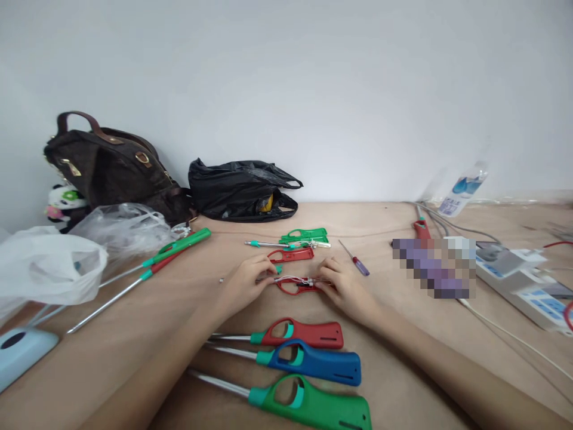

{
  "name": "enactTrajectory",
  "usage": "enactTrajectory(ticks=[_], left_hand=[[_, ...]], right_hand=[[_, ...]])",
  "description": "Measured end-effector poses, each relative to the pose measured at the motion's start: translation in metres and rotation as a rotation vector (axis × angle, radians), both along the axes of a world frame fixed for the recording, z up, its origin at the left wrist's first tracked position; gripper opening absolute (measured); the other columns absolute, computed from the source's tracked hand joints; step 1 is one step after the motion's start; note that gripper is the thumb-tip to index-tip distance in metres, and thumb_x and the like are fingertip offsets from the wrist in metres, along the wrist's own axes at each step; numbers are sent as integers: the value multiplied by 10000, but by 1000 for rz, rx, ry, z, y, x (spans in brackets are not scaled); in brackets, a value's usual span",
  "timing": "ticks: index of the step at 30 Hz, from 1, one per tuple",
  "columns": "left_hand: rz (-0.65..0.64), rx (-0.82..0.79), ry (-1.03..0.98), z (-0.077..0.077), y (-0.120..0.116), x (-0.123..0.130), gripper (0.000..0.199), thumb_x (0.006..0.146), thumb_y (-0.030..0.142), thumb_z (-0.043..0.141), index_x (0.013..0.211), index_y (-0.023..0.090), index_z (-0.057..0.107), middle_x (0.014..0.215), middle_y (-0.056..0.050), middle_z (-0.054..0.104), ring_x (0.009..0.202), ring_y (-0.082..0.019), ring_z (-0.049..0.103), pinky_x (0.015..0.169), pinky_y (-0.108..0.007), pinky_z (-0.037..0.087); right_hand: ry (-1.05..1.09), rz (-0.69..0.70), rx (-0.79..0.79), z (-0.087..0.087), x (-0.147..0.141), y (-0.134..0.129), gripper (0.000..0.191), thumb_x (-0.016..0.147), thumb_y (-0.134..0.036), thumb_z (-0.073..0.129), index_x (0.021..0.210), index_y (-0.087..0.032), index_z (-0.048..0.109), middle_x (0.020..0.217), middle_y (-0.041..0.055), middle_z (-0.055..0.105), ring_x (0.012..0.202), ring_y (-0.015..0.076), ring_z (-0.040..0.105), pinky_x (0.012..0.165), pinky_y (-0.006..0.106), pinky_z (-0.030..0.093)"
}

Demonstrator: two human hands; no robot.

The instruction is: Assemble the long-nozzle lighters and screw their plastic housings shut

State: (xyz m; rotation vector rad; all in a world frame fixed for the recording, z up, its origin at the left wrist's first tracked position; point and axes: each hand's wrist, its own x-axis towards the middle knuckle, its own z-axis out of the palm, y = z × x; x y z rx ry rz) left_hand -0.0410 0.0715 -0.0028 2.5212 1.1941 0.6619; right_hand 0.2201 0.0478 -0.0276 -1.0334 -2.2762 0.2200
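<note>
On the table (403,382), our left hand (245,282) and right hand (344,288) pinch an opened red lighter (296,284) from both ends, steadying its exposed wires.

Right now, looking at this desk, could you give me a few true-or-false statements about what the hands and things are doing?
1. Both hands, left hand and right hand, are on an opened red lighter. True.
2. Three whole lighters lie nearest the camera: red, blue, green. True.
3. The screwdriver is in the right hand. False: it lies on the table, beside that hand.
4. The black plastic bag sits at the table's near edge. False: it sits by the wall.
</note>
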Motion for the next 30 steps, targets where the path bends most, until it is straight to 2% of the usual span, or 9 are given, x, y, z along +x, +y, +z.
enactTrajectory(ticks=[3, 6, 9, 12, 16, 19, 22, 25, 30], left_hand=[[69, 59, 17, 3, 5, -2, 129, 861, 149, 523, 866, 179, 649, 937, -52, 666, 895, -208, 617, 811, -323, 488], [102, 61, 70, 4, 13, -3, 189, 848, 118, 511, 959, 188, 647, 957, -53, 671, 924, -217, 618, 829, -329, 490], [12, 40, 98, 3, 22, -3, 300, 829, 70, 491, 1056, 212, 627, 1017, -41, 680, 963, -206, 616, 856, -310, 483], [-92, 39, 125, 2, 28, -2, 296, 827, 58, 463, 1016, 220, 623, 1024, -29, 681, 929, -191, 622, 820, -278, 479], [-98, 28, 209, 3, 32, 2, 236, 807, 46, 454, 896, 191, 618, 847, -28, 658, 767, -187, 610, 697, -259, 457], [-97, 10, 259, 4, 34, 6, 184, 802, 65, 496, 898, 176, 608, 853, -39, 639, 751, -198, 597, 658, -263, 435], [-95, 3, 282, 2, 36, 7, 163, 818, 102, 530, 939, 177, 609, 898, -45, 629, 792, -204, 597, 680, -268, 435], [-106, 65, 257, -2, 34, 9, 150, 856, 104, 499, 924, 173, 613, 931, -57, 611, 844, -204, 585, 740, -284, 442], [-223, 140, 129, -4, 21, 24, 108, 888, 156, 525, 943, 163, 617, 977, -75, 601, 924, -209, 569, 819, -303, 453]], right_hand=[[-23, -37, 10, -1, -5, -4, 94, 872, -124, 573, 813, -197, 574, 899, 67, 594, 877, 223, 561, 756, 360, 500], [-36, -79, -28, -3, -10, -6, 82, 865, -142, 585, 815, -198, 552, 902, 70, 586, 883, 234, 551, 754, 372, 499], [-28, -107, -59, -5, -14, -6, 90, 864, -128, 574, 817, -196, 539, 904, 70, 584, 885, 238, 546, 758, 380, 496], [1, -106, -58, -8, -17, -5, 98, 873, -109, 547, 830, -196, 542, 907, 68, 586, 883, 235, 536, 758, 381, 492], [1, -103, -51, -10, -18, -4, 126, 868, -81, 534, 814, -195, 542, 889, 65, 590, 879, 236, 521, 763, 385, 485], [-1, -105, -49, -9, -19, -3, 132, 864, -74, 532, 816, -195, 547, 886, 62, 592, 878, 232, 523, 764, 378, 483], [2, -93, -41, -9, -18, -4, 134, 867, -79, 529, 808, -197, 549, 882, 59, 588, 866, 225, 526, 752, 363, 480], [15, -80, -28, -10, -17, -4, 122, 868, -88, 535, 816, -197, 548, 890, 60, 584, 862, 223, 519, 749, 363, 477], [27, -51, -20, -14, -16, -3, 115, 893, -104, 512, 826, -196, 535, 901, 66, 572, 860, 227, 504, 758, 376, 473]])
